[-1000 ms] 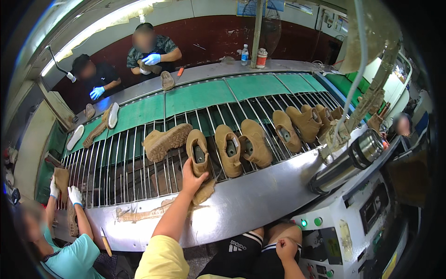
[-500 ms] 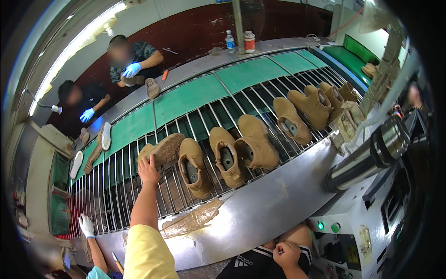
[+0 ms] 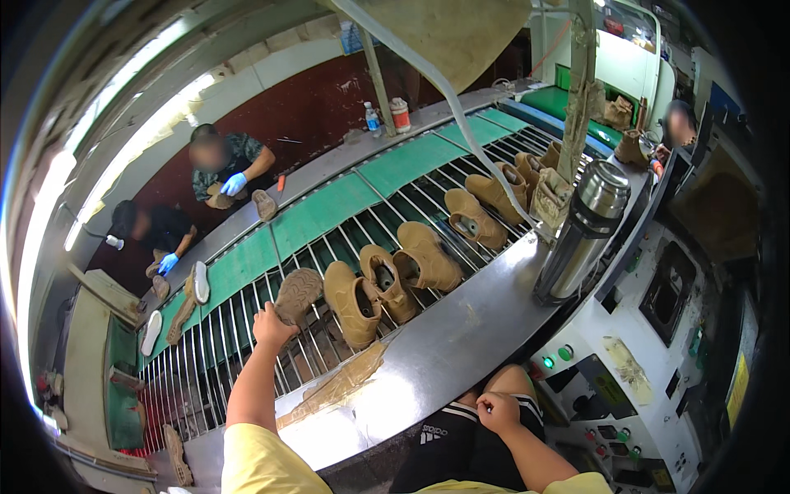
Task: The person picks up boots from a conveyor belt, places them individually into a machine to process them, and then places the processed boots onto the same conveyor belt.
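Note:
My left hand (image 3: pixel 273 324) grips a tan shoe (image 3: pixel 298 296) at the left end of a row on a metal-bar rack. Its patterned brown sole is turned toward me, and its upper is mostly hidden. Just right of it stands a tan ankle shoe (image 3: pixel 352 303) with its opening toward me. Two more tan shoes, a middle one (image 3: pixel 387 284) and a larger one (image 3: pixel 428 257), follow along the bars. My right hand (image 3: pixel 499 412) rests on my thigh with its fingers curled together; whether anything small is inside is hidden.
A steel thermos (image 3: pixel 583 230) stands on the metal ledge (image 3: pixel 461 329) at right, beside a control panel (image 3: pixel 592 387) with lit buttons. More tan shoes (image 3: pixel 477 218) sit farther along. Across the rack, two people in blue gloves (image 3: pixel 234 184) handle shoe parts. Loose soles (image 3: pixel 202 282) lie at left.
The view has swung to the right. The shoe in my left hand has tipped so its sole shows more fully. A white-gloved hand at lower left is out of view. My right hand stays on my lap.

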A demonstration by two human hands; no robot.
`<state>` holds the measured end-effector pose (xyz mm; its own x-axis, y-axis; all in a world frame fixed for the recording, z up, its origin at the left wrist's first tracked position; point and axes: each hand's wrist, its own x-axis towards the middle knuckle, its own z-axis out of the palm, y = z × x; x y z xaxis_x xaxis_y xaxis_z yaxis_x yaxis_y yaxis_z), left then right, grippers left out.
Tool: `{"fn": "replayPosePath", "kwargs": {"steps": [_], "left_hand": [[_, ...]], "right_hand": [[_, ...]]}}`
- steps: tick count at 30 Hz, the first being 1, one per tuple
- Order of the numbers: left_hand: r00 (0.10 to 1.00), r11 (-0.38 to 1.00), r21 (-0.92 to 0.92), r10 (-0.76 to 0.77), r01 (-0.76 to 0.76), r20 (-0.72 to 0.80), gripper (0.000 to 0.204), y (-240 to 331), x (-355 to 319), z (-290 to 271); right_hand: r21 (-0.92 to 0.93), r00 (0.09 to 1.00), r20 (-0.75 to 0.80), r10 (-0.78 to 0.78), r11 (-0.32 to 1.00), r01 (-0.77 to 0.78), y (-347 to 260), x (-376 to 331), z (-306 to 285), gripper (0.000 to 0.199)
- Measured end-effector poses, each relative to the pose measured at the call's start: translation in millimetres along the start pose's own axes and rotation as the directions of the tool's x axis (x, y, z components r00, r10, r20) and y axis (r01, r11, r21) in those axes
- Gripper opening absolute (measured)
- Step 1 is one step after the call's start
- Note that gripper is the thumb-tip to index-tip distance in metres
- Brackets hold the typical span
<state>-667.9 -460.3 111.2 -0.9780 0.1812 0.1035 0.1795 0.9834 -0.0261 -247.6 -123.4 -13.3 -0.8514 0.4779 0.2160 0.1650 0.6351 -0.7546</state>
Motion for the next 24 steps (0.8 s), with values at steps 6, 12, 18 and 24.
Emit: {"fn": "replayPosePath", "kwargs": {"steps": [6,12,18,24], "left_hand": [[0.990,0.990,-0.032,0.140,-0.140,-0.024,0.073,-11.0,-55.8,-69.7],[0.892,0.518,-0.747,-0.070,0.416,0.447,0.055,-83.5,-155.6,-98.1],[0.864,-0.537,-0.696,0.141,0.477,0.483,0.081,-33.5,-349.0,20.5],[0.861,-0.866,-0.125,0.444,0.483,0.249,0.069,141.2,-403.2,6.2]], "right_hand": [[0.003,0.999,-0.042,-0.009,1.000,0.009,8.1,-15.7,-6.8,0.003],[0.032,0.999,-0.005,0.034,0.999,-0.033,21.8,-37.5,-20.7,0.002],[0.282,0.973,0.208,0.103,0.946,-0.161,17.8,-55.4,-50.2,0.015],[0.818,0.813,0.558,-0.163,0.272,-0.507,-52.8,-24.6,-43.5,0.054]]}}
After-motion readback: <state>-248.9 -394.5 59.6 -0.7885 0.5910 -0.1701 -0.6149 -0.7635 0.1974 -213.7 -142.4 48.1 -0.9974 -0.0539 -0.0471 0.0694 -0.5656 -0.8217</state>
